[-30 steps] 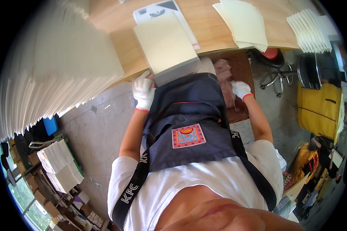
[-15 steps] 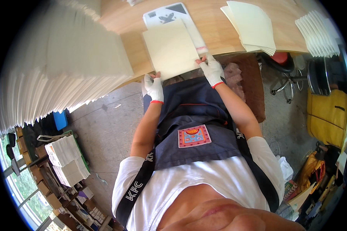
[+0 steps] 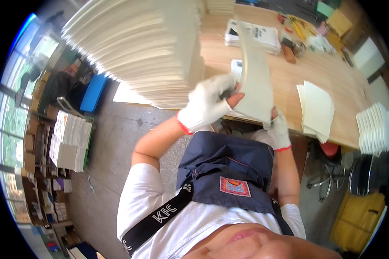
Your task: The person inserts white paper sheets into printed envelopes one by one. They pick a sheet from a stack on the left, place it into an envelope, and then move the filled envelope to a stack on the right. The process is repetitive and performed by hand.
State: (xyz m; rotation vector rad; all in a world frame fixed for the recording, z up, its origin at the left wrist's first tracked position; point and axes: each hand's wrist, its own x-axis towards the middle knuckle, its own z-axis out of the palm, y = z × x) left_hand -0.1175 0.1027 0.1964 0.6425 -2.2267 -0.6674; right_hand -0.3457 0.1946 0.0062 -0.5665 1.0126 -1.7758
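Both my hands wear white knitted gloves with red cuffs and bare fingertips. Between them is a cream paper sheet or thin booklet (image 3: 258, 86), tilted up over the table's front edge, its left side lifted and curving. My left hand (image 3: 209, 102) grips that raised left edge, thumb in front and the other fingers partly hidden behind. At the lower right corner, my right hand (image 3: 278, 129) pinches the paper. A white printed piece (image 3: 236, 68) shows in part behind it on the table. How many sheets I hold, I cannot tell.
A tall stack of cream paper (image 3: 160, 56) rises at the left of the wooden table (image 3: 285, 77). To the right lie a fanned paper pile (image 3: 316, 110) and a bundle of folded papers (image 3: 373, 129). Farther back are printed packs (image 3: 263, 38) and small clutter. A wheeled chair (image 3: 328, 172) stands at right.
The paper went from nearly flat to tilted, its left side raised. My left hand moved up from the lower left corner to that edge. The view has swung, showing more of the table's back.
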